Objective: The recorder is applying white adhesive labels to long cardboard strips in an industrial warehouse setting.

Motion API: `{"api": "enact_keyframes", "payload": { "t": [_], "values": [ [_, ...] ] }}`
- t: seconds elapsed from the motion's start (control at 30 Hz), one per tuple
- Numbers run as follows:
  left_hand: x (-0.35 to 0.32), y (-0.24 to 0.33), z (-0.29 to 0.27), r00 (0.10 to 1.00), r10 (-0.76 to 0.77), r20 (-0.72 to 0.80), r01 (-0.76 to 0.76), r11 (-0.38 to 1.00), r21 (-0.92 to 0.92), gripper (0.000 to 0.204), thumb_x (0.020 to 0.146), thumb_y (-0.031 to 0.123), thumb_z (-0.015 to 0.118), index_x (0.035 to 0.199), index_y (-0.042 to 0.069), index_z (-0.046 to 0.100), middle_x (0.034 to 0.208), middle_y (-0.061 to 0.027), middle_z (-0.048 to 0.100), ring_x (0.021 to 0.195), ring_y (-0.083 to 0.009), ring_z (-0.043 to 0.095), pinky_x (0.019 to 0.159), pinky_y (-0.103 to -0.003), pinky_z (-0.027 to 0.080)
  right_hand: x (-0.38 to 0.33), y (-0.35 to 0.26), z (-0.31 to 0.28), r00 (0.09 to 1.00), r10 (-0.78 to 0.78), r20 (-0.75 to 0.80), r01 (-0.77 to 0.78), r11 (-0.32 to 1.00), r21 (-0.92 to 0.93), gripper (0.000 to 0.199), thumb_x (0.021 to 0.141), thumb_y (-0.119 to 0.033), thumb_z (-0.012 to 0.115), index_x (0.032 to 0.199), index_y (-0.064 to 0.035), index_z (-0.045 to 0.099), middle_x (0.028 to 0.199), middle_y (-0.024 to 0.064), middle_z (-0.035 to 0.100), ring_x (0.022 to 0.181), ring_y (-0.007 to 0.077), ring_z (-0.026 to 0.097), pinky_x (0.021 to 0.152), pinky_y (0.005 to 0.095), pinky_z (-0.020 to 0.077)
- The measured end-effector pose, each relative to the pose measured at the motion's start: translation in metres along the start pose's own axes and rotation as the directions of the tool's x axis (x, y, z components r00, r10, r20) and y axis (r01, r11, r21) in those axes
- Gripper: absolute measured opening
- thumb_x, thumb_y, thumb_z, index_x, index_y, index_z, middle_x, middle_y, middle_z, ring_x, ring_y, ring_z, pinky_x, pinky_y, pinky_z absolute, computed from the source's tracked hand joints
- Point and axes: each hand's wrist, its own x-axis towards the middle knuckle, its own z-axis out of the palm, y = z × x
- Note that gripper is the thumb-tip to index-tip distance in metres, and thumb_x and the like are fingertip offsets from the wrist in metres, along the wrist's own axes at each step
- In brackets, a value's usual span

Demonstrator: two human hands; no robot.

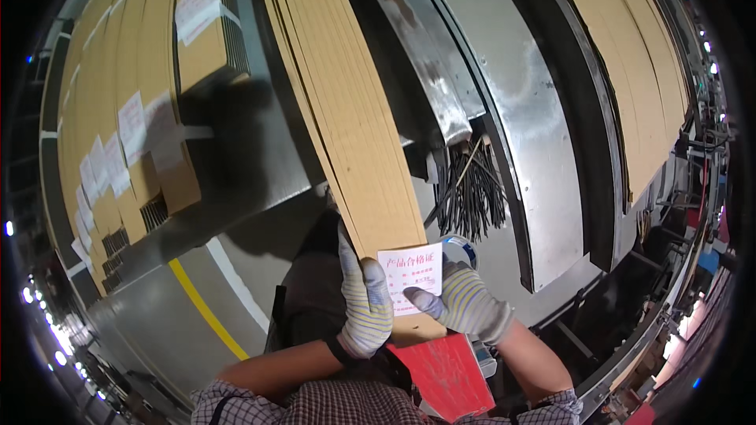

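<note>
Overhead light glares off the metal table [543, 149] beyond my hands; left of them lies deep shadow, and the rim bends into black.

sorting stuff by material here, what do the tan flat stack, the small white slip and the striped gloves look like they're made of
The tan flat stack looks like corrugated cardboard: matt brown, with thin layered sheet edges. The small white slip, pinched by the left hand and the right hand, looks like thin paper with red print. The striped gloves seem to be knitted fabric, likely cotton: ribbed weave, soft folds.
</note>
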Motion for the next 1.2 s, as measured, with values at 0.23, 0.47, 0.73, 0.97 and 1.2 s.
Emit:
{"api": "enact_keyframes", "payload": {
  "t": [0.23,0.47,0.73,0.97,1.2],
  "values": [
    [-0.023,-0.018,0.004,0.996,-0.030,0.086,0.039,0.994,-0.100,0.099,0.095,0.017,0.067,0.161,0.015,-0.006,0.149,-0.0135,0.039,0.135,-0.0249,0.044,0.111,-0.041,0.041,-0.005,0.026,0.013,0.999,-0.042,-0.006,0.033,0.854,-0.520,0.085,0.093,-0.075,0.035,0.131,-0.0037,0.061,0.110,0.0292,0.066,0.110,0.0498,0.059,0.085,0.0555,0.0479],
    [-0.023,-0.015,0.008,0.998,-0.023,0.054,0.036,0.966,-0.255,0.101,0.088,0.000,0.072,0.161,0.015,0.003,0.143,-0.0098,0.045,0.128,-0.0222,0.051,0.106,-0.041,0.048,-0.056,-0.023,-0.046,0.990,0.044,-0.137,-0.089,0.932,-0.350,0.057,0.092,-0.014,0.063,0.146,-0.0130,0.048,0.112,0.0302,0.064,0.087,0.0409,0.068,0.074,0.0435,0.0560],
    [-0.019,-0.030,0.010,0.997,0.081,0.017,-0.077,0.985,-0.153,0.097,0.086,-0.001,0.073,0.159,0.014,0.010,0.142,-0.0111,0.045,0.128,-0.0236,0.052,0.106,-0.040,0.048,-0.037,-0.036,-0.026,0.992,-0.117,0.050,0.125,0.820,-0.558,0.084,0.090,-0.013,0.062,0.161,-0.0205,0.019,0.078,0.0148,0.062,0.064,0.0317,0.062,0.058,0.0396,0.0515],
    [-0.013,-0.012,0.010,0.970,-0.191,0.148,0.238,0.860,-0.451,0.098,0.083,0.006,0.079,0.157,0.019,0.016,0.141,-0.0107,0.047,0.128,-0.0265,0.053,0.106,-0.043,0.049,-0.024,-0.004,-0.005,0.980,-0.063,-0.190,-0.058,0.818,-0.572,0.089,0.089,-0.029,0.068,0.158,-0.0026,0.019,0.065,0.0145,0.063,0.054,0.0305,0.064,0.052,0.0422,0.0501],
    [-0.007,-0.002,0.008,0.943,-0.201,0.265,0.330,0.659,-0.676,0.108,0.076,0.005,0.085,0.156,0.024,0.014,0.139,-0.0102,0.048,0.123,-0.0262,0.057,0.101,-0.045,0.055,-0.018,0.008,-0.012,0.976,-0.217,-0.036,0.171,0.850,-0.499,0.096,0.081,-0.016,0.072,0.155,0.0062,0.015,0.074,0.0204,0.063,0.064,0.0350,0.065,0.064,0.0448,0.0523]
  ]
}}
